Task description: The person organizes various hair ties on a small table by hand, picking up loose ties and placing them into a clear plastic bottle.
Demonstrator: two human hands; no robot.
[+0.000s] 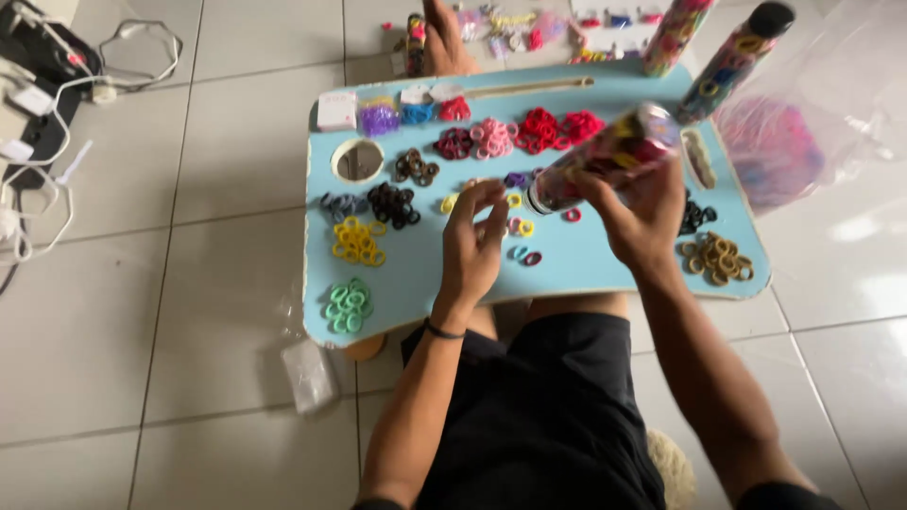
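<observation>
My right hand [635, 215] wraps around a clear tube [605, 156] stuffed with mixed-colour hair ties, fingers closed round its lower half. The tube lies tilted, its long axis running from the far right down toward the near left, with the open mouth aimed at the middle of the light blue lap table [586, 269]. That mouth sits just to the right of my left hand [474, 247], nearly level with my fingertips.

My left hand hovers above the table with the fingers [482, 194] loosely curled and the thumb drawn in toward them, a half-open pinch. I think there is a small tie between the tips, but the blur there is too heavy for me to be sure. The left hand is clearly the nearer one to the tube's opening; what separates them is a short sideways gap to the right.

Below and between my hands lie a few loose ties [521, 227], yellow, pink and blue, flat on the table. Farther left sit sorted heaps: yellow ties [356, 241], green ties [348, 306] near the front edge, black ties [392, 204]. Along the far side are the pink ties [491, 138] and red ties [557, 127]. Two more filled tubes [732, 61] lean at the far right corner.
</observation>
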